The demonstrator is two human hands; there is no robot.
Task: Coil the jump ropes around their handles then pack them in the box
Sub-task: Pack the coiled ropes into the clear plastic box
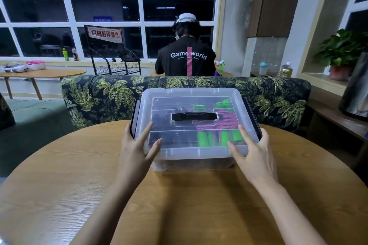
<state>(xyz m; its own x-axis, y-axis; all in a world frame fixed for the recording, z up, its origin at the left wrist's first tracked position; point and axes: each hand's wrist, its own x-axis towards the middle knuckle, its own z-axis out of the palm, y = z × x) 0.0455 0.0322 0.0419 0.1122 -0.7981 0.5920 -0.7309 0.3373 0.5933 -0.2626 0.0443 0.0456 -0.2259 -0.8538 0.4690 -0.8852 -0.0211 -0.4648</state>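
A clear plastic box (196,157) is sitting on the round wooden table (179,205), near its far edge, with its see-through lid (191,93) lying on top. Through the lid, a pink jump rope (225,121) with green handles is showing in the right half of the box. A darker, black bundle (163,121) is lying in the left half, too dim to make out in detail. A black carry handle (194,116) is lying flat in the middle of the lid.

The left grip (135,151) is resting on the lid's near left corner with fingers straight and spread, thumb and forefinger lying on the top, holding nothing. The right grip (256,155) is mirroring it at the near right corner, also flat and spread wide, pressing on the lid rather than clasping it. A black latch (133,119) is standing at the box's left side beside the left grip's outer fingers. Another latch (253,117) is standing at the right side. Whether they are clipped cannot be told.

Behind the table a leaf-patterned sofa (111,93) is standing, and beyond it a person in a black shirt (185,59) is sitting facing away.
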